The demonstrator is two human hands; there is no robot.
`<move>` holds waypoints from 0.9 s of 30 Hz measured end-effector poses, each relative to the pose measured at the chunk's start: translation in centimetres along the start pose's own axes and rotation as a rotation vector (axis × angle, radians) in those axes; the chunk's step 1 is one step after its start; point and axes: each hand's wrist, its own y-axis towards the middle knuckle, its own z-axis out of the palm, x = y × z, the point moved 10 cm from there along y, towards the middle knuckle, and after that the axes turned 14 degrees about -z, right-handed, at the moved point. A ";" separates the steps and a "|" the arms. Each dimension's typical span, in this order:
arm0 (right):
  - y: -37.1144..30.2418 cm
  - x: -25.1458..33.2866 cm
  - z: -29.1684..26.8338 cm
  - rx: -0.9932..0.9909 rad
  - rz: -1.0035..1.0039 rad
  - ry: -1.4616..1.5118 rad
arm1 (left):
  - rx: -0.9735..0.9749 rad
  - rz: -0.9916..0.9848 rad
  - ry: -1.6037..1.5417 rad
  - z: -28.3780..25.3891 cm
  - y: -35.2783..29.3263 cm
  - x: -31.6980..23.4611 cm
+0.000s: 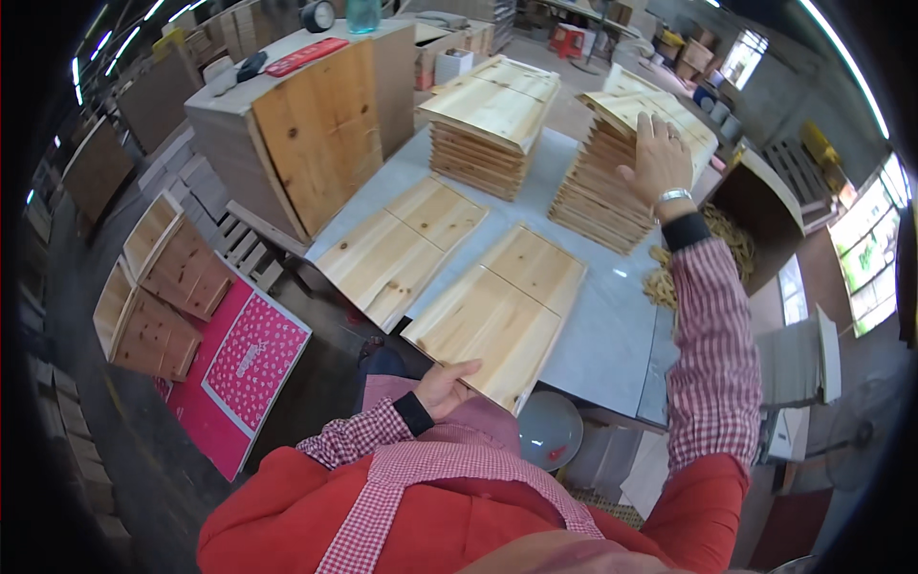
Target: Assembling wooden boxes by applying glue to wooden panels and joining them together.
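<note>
My left hand (pixel 446 387) grips the near edge of a tapered pale wooden panel (pixel 502 311), thumb on top. This panel lies on the table, its near end over the edge. To its left rests a similar wooden panel (pixel 406 244), also with a line across it. My right hand (pixel 663 163) is stretched out at the far right, on the near side of a tall stack of wooden panels (pixel 602 187). Its fingers lie extended against the top boards, thumb apart. The uppermost boards there sit askew. A second stack of panels (pixel 488 120) stands to the left of it.
The pale table (pixel 602 330) carries the panels. Left of it is a large wooden cabinet (pixel 320 143) with a red-handled tool on top. Two wooden bins (pixel 158 320) stand by a pink board (pixel 239 373) at lower left. A round grey basin (pixel 550 430) is below the table's near edge.
</note>
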 end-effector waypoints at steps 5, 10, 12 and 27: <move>3.1 -2.4 6.7 0.170 0.061 0.020 | 0.008 0.155 0.037 -0.4 -2.3 -1.0; -3.9 -1.3 -1.2 -0.099 -0.103 0.130 | 0.028 0.188 0.039 -0.2 -4.1 -2.4; -8.9 0.5 -5.6 -0.179 -0.162 0.168 | 0.018 0.219 0.057 -0.4 -4.7 -2.7; -32.3 16.2 -1.3 0.121 -0.197 0.552 | -0.243 0.467 0.344 0.1 -11.0 -4.7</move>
